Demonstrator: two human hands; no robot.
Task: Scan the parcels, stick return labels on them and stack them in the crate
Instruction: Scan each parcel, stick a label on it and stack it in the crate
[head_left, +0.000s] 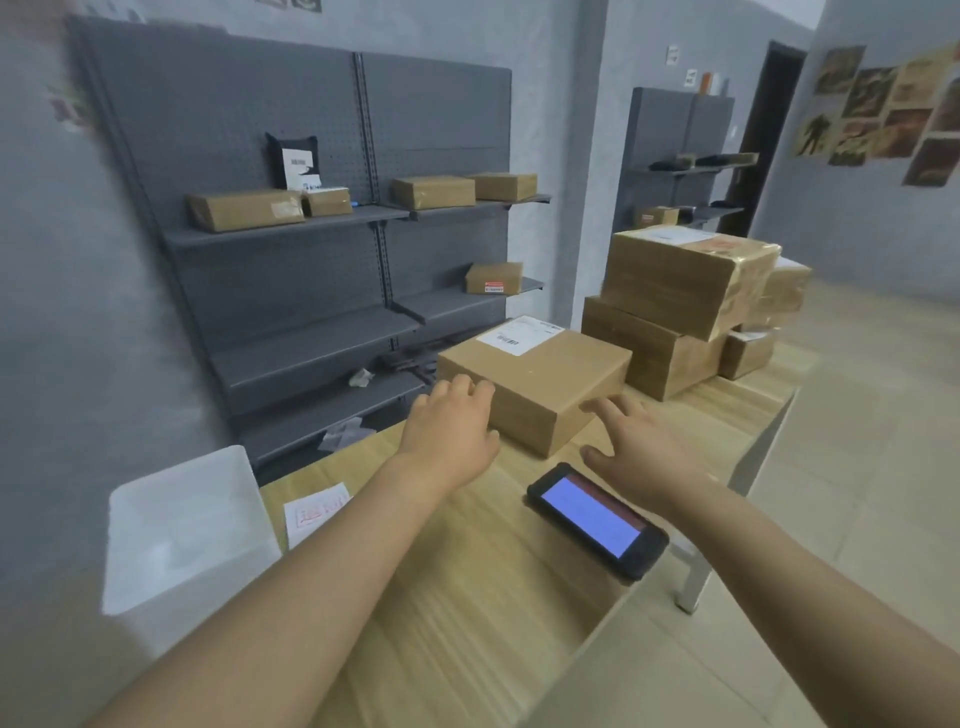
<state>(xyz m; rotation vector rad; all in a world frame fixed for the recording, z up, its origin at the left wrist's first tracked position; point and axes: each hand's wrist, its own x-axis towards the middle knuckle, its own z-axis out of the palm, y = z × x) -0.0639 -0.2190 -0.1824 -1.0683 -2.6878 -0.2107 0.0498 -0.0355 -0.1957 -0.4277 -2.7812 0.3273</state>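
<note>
Wooden table (467, 597) under me, white crate (187, 525) at its near left. Cardboard parcel (540, 379) sits straight ahead, just far of both my hands, long axis running near-left to far-right, shipping label (522, 335) on its far top. My left hand (452, 426) rests relaxed on its near-left corner; my right hand (639, 441) is spread wide, empty, beside its near-right face. Left is nearer. Handheld scanner (597, 519) lies near right.

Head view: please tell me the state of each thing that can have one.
Parcel: closed, flat on table, shipping label on top.
Handheld scanner: screen lit, lying on table.
Left hand: open, fingers on the parcel's near edge.
Right hand: open, fingers spread, beside the parcel.
Crate: upright.
</note>
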